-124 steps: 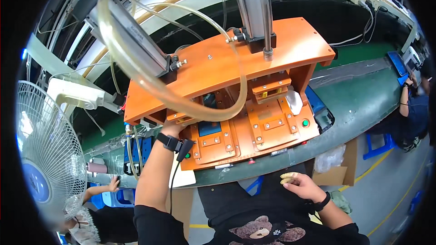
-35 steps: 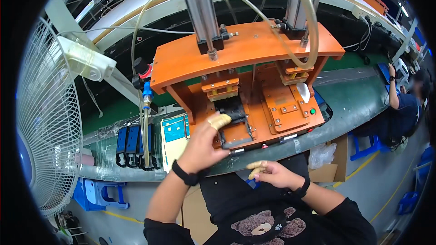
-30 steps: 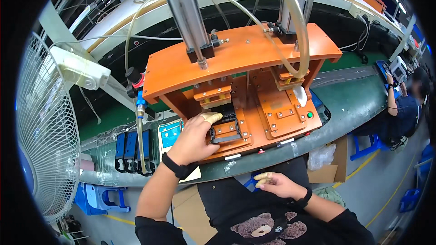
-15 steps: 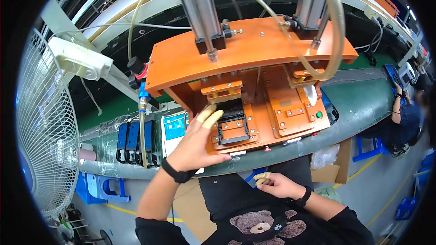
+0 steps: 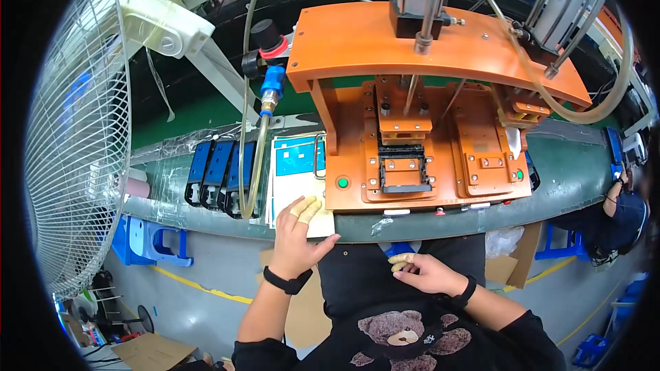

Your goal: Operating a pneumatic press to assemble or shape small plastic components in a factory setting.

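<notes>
Left hand (image 5: pixel 297 237) spread, right hand (image 5: pixel 430 275) half-curled

The pneumatic press (image 5: pixel 357 41) stands on the workbench (image 5: pixel 570 165), a frame (image 5: pixel 405 188) in its left fixture (image 5: pixel 373 172). Left of the press lie sheets (image 5: pixel 297 184), then casings (image 5: pixel 217 163).

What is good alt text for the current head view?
An orange metal press holds a black rectangular plastic frame in its left half; the person's open left hand overlaps flat white sheets beside the press, while the right hand is half curled.
</notes>
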Motion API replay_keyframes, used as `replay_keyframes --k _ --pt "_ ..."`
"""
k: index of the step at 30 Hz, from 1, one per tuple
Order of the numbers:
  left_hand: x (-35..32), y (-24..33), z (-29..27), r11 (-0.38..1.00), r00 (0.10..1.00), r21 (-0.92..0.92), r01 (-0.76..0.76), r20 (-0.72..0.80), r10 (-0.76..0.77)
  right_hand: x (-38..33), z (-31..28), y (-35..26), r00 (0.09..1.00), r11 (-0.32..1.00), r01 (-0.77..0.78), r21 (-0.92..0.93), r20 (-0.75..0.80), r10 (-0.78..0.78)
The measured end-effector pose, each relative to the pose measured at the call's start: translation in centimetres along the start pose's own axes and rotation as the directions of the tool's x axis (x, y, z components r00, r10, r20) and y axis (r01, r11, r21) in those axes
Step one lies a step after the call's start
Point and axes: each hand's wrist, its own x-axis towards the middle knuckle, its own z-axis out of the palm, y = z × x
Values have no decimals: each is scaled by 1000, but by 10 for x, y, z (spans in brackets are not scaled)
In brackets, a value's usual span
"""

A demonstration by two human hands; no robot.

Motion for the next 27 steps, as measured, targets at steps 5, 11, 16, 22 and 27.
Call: replay_keyframes --k 5,11,16,22,27 --pt "-41 -30 11 992 978 99 79 184 -96 17 16 9 1000 996 22 81 10 -22" --pt "-25 -30 -1 954 968 -183 239 -24 -248 49 35 -2 992 989 96 109 76 -105" --pt "-31 -43 -1 783 863 -397 479 51 -502 105 72 -46 981 881 -50 471 191 -46" --pt "-29 -56 -18 493 677 -523 696 246 -694 139 91 -79 967 539 -244 806 159 200" --pt "-31 -41 -30 923 915 -231 308 -194 -354 150 99 -61 980 620 -183 763 93 175"
